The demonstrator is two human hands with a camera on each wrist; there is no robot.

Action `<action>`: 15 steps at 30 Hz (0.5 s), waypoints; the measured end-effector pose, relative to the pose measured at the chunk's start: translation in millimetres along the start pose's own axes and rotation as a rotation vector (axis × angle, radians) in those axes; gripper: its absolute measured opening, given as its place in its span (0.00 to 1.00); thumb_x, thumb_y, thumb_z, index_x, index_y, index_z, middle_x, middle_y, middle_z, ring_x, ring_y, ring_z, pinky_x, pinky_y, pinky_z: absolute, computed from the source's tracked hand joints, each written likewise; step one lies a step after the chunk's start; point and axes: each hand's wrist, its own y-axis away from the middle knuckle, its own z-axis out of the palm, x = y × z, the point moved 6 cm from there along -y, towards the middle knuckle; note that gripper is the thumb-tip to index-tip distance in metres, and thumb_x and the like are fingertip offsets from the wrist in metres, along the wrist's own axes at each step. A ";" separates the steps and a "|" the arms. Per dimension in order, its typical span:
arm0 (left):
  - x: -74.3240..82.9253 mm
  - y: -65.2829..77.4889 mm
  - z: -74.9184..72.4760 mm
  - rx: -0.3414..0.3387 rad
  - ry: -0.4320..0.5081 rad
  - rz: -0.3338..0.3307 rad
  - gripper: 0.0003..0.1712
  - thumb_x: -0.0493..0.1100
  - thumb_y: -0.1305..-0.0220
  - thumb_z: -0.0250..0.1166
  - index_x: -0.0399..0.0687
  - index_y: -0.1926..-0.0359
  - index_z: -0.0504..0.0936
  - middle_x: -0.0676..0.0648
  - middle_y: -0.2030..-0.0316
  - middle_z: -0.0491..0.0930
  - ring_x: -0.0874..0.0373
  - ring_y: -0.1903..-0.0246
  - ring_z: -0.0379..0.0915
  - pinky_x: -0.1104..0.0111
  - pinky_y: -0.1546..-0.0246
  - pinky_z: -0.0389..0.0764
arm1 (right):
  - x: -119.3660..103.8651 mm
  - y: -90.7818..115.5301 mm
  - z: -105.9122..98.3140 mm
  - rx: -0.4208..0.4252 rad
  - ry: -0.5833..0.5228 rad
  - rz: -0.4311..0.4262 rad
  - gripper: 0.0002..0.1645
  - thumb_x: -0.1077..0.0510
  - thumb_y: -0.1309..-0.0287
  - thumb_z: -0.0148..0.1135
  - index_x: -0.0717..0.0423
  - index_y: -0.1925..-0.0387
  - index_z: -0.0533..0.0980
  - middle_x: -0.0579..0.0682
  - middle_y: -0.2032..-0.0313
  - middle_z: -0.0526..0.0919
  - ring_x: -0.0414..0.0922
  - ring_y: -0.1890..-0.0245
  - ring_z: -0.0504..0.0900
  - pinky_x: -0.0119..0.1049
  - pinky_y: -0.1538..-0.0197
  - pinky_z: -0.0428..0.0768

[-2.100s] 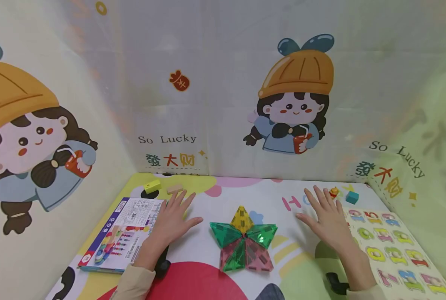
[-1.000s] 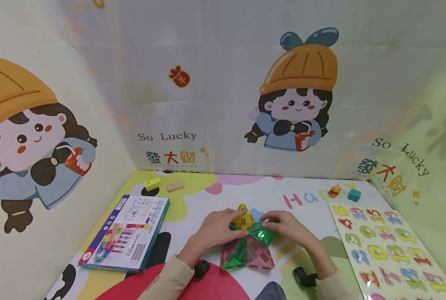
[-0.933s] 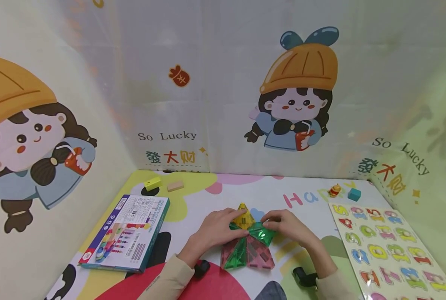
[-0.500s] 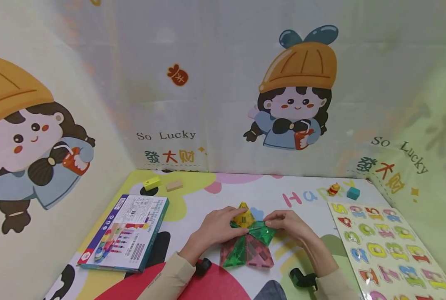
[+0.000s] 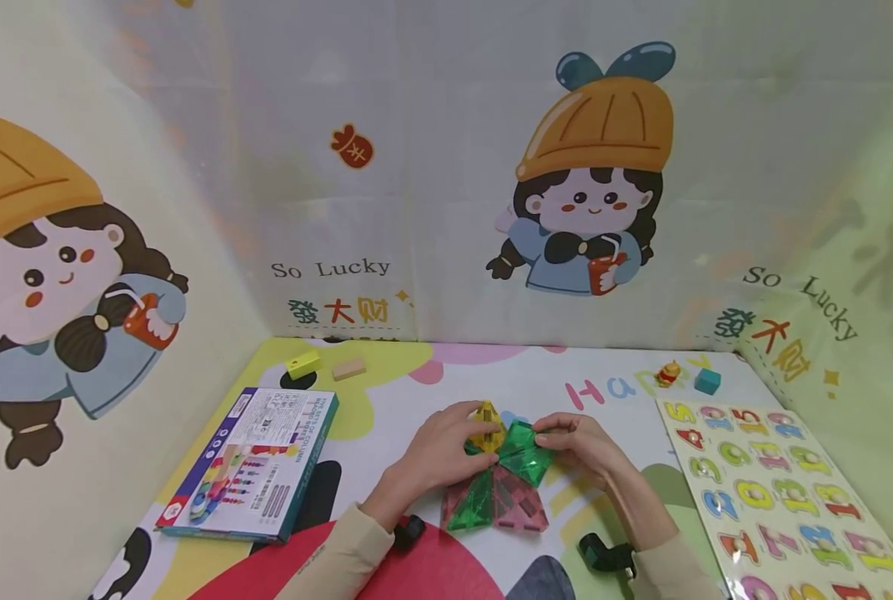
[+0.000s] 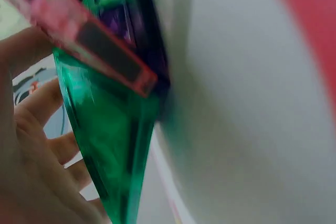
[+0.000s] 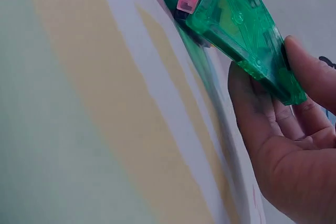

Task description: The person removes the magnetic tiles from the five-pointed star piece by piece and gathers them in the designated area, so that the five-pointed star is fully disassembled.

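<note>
On the table in front of me lies a star of translucent magnetic tiles. Its yellow tile [image 5: 489, 433] points away, and pink tiles [image 5: 517, 498] and a green piece [image 5: 473, 505] form the near side. My left hand [image 5: 437, 446] holds the yellow tile, with the thumb near the star's centre; it covers most of the left green tile [image 6: 107, 129], which shows in the left wrist view. My right hand [image 5: 587, 447] pinches the right green tile [image 5: 524, 454] between thumb and fingers. That tile is tilted up off the table, as the right wrist view shows.
A flat boxed toy [image 5: 254, 467] lies at the left, with a yellow block [image 5: 303, 363] and a wooden block [image 5: 349, 368] behind it. To the right are a number puzzle board [image 5: 780, 492], a small figurine [image 5: 668, 373] and a teal cube [image 5: 707, 381]. Printed cloth walls [image 5: 446, 208] enclose the table.
Both hands have come inward from beside the star and taken hold of it. The right green tile's outer end has risen, and the yellow tile also looks more tilted.
</note>
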 end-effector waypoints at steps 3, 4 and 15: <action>6.6 0.7 0.8 0.009 0.044 0.056 0.22 0.64 0.37 0.63 0.68 0.45 0.84 0.50 0.29 0.66 0.52 0.27 0.58 0.50 0.30 0.65 | -2.6 -0.1 -2.1 -0.002 -0.023 -0.021 0.09 0.63 0.37 0.62 0.57 0.55 0.81 0.39 0.66 0.85 0.34 0.66 0.83 0.29 0.59 0.82; 8.5 1.1 1.4 0.007 0.062 0.068 0.20 0.64 0.37 0.63 0.67 0.48 0.86 0.50 0.29 0.67 0.51 0.26 0.57 0.50 0.30 0.64 | -3.8 -0.2 -3.4 0.003 -0.030 -0.027 0.08 0.64 0.37 0.62 0.57 0.56 0.80 0.39 0.66 0.85 0.34 0.66 0.83 0.28 0.58 0.81; 20.7 1.3 4.4 0.005 0.143 0.059 0.10 0.55 0.35 0.65 0.63 0.60 0.90 0.51 0.33 0.72 0.45 0.25 0.55 0.46 0.29 0.61 | -20.7 -0.7 -59.3 0.281 -0.137 -0.019 0.15 0.66 0.33 0.57 0.64 0.46 0.74 0.52 0.43 0.73 0.37 0.64 0.85 0.31 0.50 0.83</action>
